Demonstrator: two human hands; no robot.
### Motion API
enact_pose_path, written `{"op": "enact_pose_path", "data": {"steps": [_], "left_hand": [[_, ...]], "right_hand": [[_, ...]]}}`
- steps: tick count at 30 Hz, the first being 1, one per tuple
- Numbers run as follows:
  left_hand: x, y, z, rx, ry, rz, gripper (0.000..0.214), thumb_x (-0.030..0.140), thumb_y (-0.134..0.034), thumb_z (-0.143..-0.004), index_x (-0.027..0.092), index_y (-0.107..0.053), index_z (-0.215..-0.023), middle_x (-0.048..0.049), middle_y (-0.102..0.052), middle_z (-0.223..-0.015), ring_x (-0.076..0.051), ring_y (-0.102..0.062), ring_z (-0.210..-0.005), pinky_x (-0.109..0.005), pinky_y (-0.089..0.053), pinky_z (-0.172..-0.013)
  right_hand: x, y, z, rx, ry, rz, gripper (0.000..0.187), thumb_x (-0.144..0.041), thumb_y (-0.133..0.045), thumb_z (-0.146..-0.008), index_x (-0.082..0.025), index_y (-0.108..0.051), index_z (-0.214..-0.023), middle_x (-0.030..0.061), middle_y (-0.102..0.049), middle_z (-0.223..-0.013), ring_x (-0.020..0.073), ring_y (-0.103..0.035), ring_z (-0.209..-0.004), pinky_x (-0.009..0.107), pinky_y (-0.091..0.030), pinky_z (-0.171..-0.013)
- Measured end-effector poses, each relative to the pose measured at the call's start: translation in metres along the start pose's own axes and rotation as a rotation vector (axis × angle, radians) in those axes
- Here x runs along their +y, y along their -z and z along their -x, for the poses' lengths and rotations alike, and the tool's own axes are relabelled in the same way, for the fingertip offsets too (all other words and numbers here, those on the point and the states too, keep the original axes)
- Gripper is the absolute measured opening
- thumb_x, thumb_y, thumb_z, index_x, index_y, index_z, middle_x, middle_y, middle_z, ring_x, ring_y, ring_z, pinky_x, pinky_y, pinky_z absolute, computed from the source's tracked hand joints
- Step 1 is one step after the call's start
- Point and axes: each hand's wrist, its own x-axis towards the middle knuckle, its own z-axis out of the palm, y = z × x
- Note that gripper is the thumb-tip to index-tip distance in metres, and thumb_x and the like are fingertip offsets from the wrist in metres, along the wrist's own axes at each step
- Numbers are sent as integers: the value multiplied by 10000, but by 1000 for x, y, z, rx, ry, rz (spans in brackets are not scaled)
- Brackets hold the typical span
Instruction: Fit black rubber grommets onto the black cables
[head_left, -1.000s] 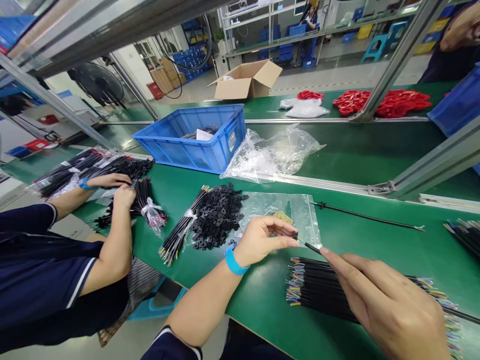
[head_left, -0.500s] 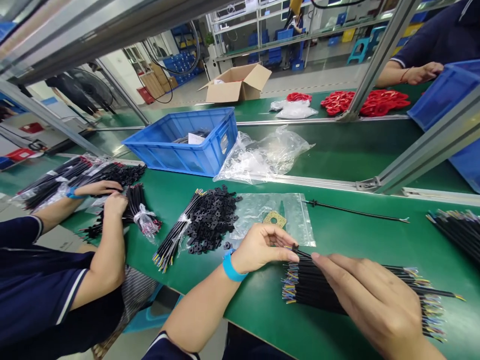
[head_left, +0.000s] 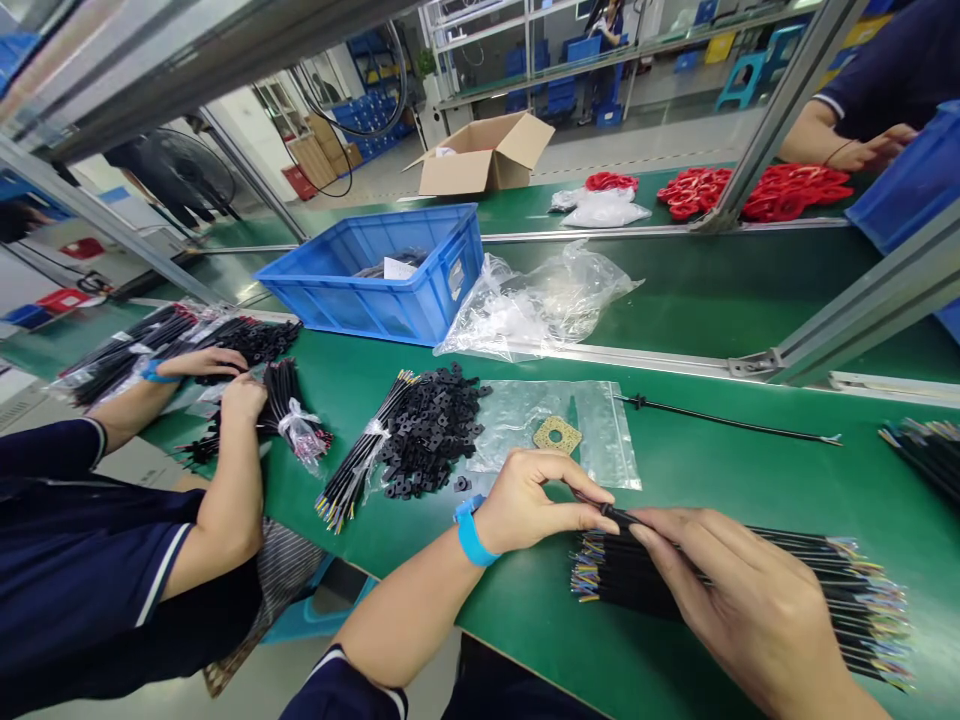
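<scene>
My left hand (head_left: pixel 536 505) pinches the end of a black cable between thumb and forefinger. Close beside it, my right hand (head_left: pixel 750 585) grips the same black cable (head_left: pixel 622 516), where a small black part seems to sit between the fingertips; its shape is mostly hidden. Under both hands lies a row of black cables (head_left: pixel 832 575) with stripped, coloured wire ends. A single cable (head_left: pixel 735 418) with a black piece near its left end lies farther back. To the left is a heap of small black plastic parts (head_left: pixel 431 430) beside a tied cable bundle (head_left: pixel 367 450).
A clear zip bag (head_left: pixel 607 440) with a yellowish square plate (head_left: pixel 557 435) lies ahead. Behind stand a blue crate (head_left: pixel 360 305) and crumpled plastic (head_left: pixel 540 300). A metal post (head_left: pixel 862 290) rises at right. A co-worker's hands (head_left: pixel 244 395) handle cables at left.
My right fingertips have come up against the small black part beside my left fingers. The held cable's far end no longer sticks out at right. The whole view has shifted slightly.
</scene>
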Motion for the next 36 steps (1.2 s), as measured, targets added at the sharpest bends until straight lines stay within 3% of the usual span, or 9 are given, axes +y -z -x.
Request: {"op": "enact_pose_path", "data": {"steps": [8, 15, 23, 25, 28, 30, 32, 36], "left_hand": [[0, -5, 2, -60, -35, -19, 331, 494, -891, -798, 174, -853, -874, -95, -786, -772, -153, -726, -704, -241, -548, -662], [4, -4, 3, -60, 38, 79, 412, 504, -913, -762, 153, -839, -966, -97, -802, -851, -174, -763, -774, -264, -621, -749], [7, 6, -1, -72, -80, -44, 275, 437, -905, -793, 199, -860, -922, -83, -802, -840, -172, -743, -757, -271, -592, -746], [9, 18, -3, 28, -96, -103, 283, 442, -917, -776, 202, -856, -913, -82, -809, -866, -179, -749, -785, -280, -595, -768], [8, 40, -6, 398, -70, -169, 279, 458, -878, -821, 193, -837, -898, -78, -801, -863, -165, -730, -767, -270, -586, -721], [6, 48, -7, 554, -34, -162, 264, 451, -836, -865, 191, -825, -915, -71, -794, -857, -147, -711, -740, -257, -579, -691], [7, 45, -6, 490, -30, -94, 263, 436, -851, -852, 190, -824, -940, -68, -795, -860, -141, -714, -745, -251, -588, -707], [12, 20, -1, 126, 11, 113, 369, 420, -940, -746, 169, -836, -996, -87, -809, -902, -164, -746, -796, -264, -613, -764]], "right_hand": [[0, -5, 1, -29, -24, -88, 101, -212, -574, -1066, -183, -669, -1073, 3, -715, -869, 69, -687, -734, 196, -521, -738], [0, 4, -7, -9, 7, -65, 112, -236, -568, -1069, -186, -666, -1050, 8, -746, -886, 85, -720, -764, 206, -527, -773], [7, 8, -6, 1, 55, 0, 60, -179, -631, -1020, -174, -661, -1072, 18, -754, -896, 112, -711, -739, 257, -519, -775], [22, 10, -7, -1, 57, 94, 77, -218, -614, -1037, -181, -662, -1083, 18, -760, -913, 128, -718, -753, 277, -517, -761], [46, 13, -15, -1, 14, 193, 144, -302, -565, -1072, -199, -666, -1066, 6, -756, -907, 136, -726, -761, 280, -511, -699], [53, 15, -21, -13, -1, 146, 161, -324, -553, -1080, -208, -662, -1055, -5, -746, -890, 121, -722, -745, 264, -514, -684], [48, 16, -25, -22, 7, 86, 141, -312, -557, -1079, -213, -656, -1067, -7, -743, -899, 116, -722, -756, 256, -525, -719], [17, 13, -26, 22, 65, 108, 91, -206, -627, -1031, -212, -672, -1110, 9, -759, -933, 134, -717, -784, 282, -515, -772]]}}
